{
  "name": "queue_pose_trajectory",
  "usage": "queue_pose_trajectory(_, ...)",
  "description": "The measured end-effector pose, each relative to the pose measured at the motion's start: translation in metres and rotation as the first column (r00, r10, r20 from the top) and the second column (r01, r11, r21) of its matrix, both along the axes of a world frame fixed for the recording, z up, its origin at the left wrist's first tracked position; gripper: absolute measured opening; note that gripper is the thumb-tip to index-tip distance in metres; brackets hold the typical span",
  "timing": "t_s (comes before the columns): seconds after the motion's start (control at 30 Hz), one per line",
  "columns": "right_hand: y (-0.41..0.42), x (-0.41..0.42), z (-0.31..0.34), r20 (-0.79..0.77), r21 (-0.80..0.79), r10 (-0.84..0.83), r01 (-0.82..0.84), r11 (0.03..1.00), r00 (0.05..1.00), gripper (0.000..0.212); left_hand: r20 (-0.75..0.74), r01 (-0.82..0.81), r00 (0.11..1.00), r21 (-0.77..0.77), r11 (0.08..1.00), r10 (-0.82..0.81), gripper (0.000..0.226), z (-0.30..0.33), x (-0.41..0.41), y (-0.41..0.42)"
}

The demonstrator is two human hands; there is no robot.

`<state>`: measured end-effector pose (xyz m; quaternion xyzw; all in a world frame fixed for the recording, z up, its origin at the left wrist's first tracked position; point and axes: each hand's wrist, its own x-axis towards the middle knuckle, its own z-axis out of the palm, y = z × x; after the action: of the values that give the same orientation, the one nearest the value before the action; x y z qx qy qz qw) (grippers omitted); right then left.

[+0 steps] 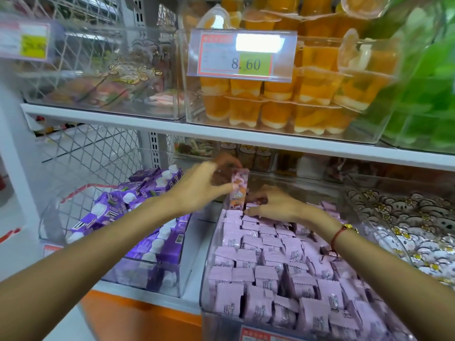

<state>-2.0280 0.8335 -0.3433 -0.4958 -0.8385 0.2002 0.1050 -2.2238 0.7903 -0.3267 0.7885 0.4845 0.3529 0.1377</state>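
Left hand (204, 190) pinches one pink packet (238, 187) upright over the back row. Right hand (275, 205) curls into the packets there, grip unclear. The clear bin (216, 321) looks nearly full, with only back gaps left.

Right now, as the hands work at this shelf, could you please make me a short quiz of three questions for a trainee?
1. Fill the gap: the price tag in front of the orange jelly cups reads ___.
2. True or false: the left hand holds a pink-and-orange packet upright at the back of the bin.
3. What does the right hand touch? A) the orange jelly cups B) the pink packets C) the price tag

Key: 1. 8.60; 2. true; 3. B
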Motion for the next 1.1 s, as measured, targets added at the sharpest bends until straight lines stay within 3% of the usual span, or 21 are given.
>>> queue_pose_trajectory(0.1, -0.004, 0.003, 0.002, -0.02, 0.029, 0.023, -0.022, 0.999, 1.0, 0.04, -0.327, -0.156, 0.934, -0.005, 0.988, 0.146, 0.031, 0.0, 0.007, 0.005)
queue_pose_trajectory(0.2, -0.012, 0.002, 0.001, -0.289, -0.002, 0.062, -0.065, 0.998, 0.955, 0.046, -0.427, -0.238, 0.88, -0.015, 0.971, 0.209, 0.03, 0.006, 0.011, 0.004)
queue_pose_trajectory(0.33, -0.017, -0.008, -0.008, -0.218, 0.19, 0.059, -0.017, 0.982, 0.974, 0.02, -0.216, -0.298, 0.93, 0.024, 0.954, 0.296, 0.029, 0.003, 0.009, -0.032)
queue_pose_trajectory(0.4, -0.016, -0.012, -0.016, -0.096, 0.32, 0.033, 0.0, 0.947, 0.995, 0.015, -0.071, -0.309, 0.948, 0.003, 0.951, 0.309, 0.028, -0.005, 0.007, -0.06)
queue_pose_trajectory(0.47, -0.013, -0.017, -0.018, 0.057, 0.406, 0.014, -0.036, 0.913, 0.998, 0.02, -0.02, -0.305, 0.952, -0.036, 0.952, 0.305, 0.025, -0.015, 0.005, -0.085)
queue_pose_trajectory(0.6, -0.009, -0.017, -0.001, 0.121, 0.162, 0.077, -0.096, 0.982, 0.99, 0.03, 0.127, -0.246, 0.954, -0.188, 0.951, 0.271, 0.024, -0.034, 0.008, -0.112)
queue_pose_trajectory(0.67, -0.011, -0.016, 0.004, 0.145, 0.209, 0.067, -0.096, 0.973, 0.987, 0.02, 0.197, -0.188, 0.952, -0.233, 0.954, 0.236, 0.028, -0.036, 0.012, -0.118)
queue_pose_trajectory(0.77, -0.022, -0.02, 0.004, 0.061, 0.355, 0.027, -0.047, 0.934, 0.998, 0.014, 0.24, -0.163, 0.945, -0.243, 0.956, 0.222, 0.031, -0.036, 0.014, -0.123)
queue_pose_trajectory(0.9, -0.022, -0.027, 0.004, 0.116, 0.106, 0.038, -0.05, 0.993, 0.993, 0.024, 0.26, -0.152, 0.939, -0.268, 0.951, 0.223, 0.032, -0.034, 0.012, -0.125)
queue_pose_trajectory(0.97, -0.021, -0.027, 0.004, 0.067, 0.053, 0.035, -0.038, 0.998, 0.997, 0.023, 0.263, -0.138, 0.942, -0.266, 0.954, 0.21, 0.029, -0.033, 0.011, -0.125)
queue_pose_trajectory(1.03, -0.023, -0.025, 0.0, -0.082, 0.021, -0.022, 0.023, 0.999, 0.996, 0.021, 0.262, -0.131, 0.944, -0.256, 0.958, 0.199, 0.025, -0.032, 0.01, -0.125)
queue_pose_trajectory(1.1, -0.028, -0.024, -0.004, -0.323, -0.053, -0.139, 0.128, 0.99, 0.936, 0.017, 0.267, -0.12, 0.945, -0.255, 0.959, 0.19, 0.023, -0.032, 0.01, -0.124)
